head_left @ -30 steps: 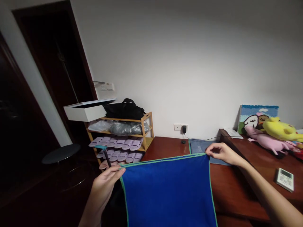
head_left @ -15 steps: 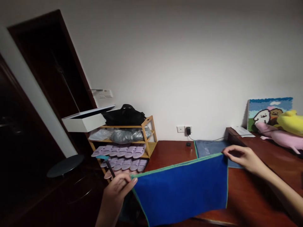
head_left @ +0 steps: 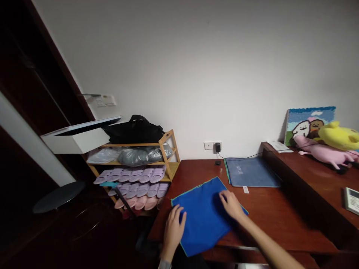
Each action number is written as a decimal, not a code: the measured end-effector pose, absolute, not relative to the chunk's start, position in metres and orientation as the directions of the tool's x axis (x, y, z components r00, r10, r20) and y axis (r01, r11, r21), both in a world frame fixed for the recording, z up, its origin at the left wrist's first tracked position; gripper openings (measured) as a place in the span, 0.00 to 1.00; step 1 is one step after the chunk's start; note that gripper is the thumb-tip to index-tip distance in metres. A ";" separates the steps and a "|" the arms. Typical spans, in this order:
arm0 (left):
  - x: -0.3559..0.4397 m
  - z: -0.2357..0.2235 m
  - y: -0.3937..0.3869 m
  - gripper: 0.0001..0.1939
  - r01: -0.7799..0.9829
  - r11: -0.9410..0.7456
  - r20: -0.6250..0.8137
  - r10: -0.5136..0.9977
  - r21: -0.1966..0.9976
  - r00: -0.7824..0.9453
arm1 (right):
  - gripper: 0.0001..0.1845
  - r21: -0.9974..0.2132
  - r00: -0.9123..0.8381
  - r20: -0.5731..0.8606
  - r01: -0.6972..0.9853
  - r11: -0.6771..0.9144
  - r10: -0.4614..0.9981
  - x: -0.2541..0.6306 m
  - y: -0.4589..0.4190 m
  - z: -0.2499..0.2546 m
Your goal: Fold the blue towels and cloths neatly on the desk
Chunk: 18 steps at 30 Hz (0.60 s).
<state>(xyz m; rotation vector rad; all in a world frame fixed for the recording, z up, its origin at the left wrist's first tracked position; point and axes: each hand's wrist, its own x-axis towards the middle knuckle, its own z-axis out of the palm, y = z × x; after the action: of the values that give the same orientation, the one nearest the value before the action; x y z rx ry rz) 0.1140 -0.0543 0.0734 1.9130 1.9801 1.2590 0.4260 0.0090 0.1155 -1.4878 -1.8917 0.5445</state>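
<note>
A blue cloth [head_left: 202, 220] with green edging lies spread at an angle on the reddish-brown table, its near corner hanging past the front edge. My left hand [head_left: 174, 226] rests along the cloth's left side, fingers stretched out and a little apart. On the cloth's right part is my right hand [head_left: 231, 204], fingers loosely bent and pointing left, with no pinch of fabric visible. Farther back, a grey-blue cloth [head_left: 251, 172] lies flat, and a small white tag [head_left: 246, 189] sticks out from its near edge.
A wooden shoe rack [head_left: 166, 157] with several lilac and pink slippers stands left of the table [head_left: 283, 213]. A black bag [head_left: 134, 130] and a white box [head_left: 77, 140] sit on top. Plush toys [head_left: 322, 149] lie on the raised right ledge. A black charger [head_left: 218, 147] is plugged into the wall.
The blue cloth has come down from between my raised hands onto the table. Both hands have lowered and moved closer together, and their pinches have loosened. The view has shifted right.
</note>
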 end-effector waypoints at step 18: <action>0.209 0.054 -0.119 0.24 0.992 0.014 0.327 0.943 0.128 -0.056 | 0.30 -0.379 -0.306 0.025 0.878 0.292 0.952 0.461 0.050 0.054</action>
<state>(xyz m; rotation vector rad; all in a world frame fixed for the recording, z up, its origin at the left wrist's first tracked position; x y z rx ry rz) 0.2087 -0.1192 0.0538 2.2536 2.3368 0.5349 0.4608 0.0497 0.0540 -1.6797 -2.3156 0.4344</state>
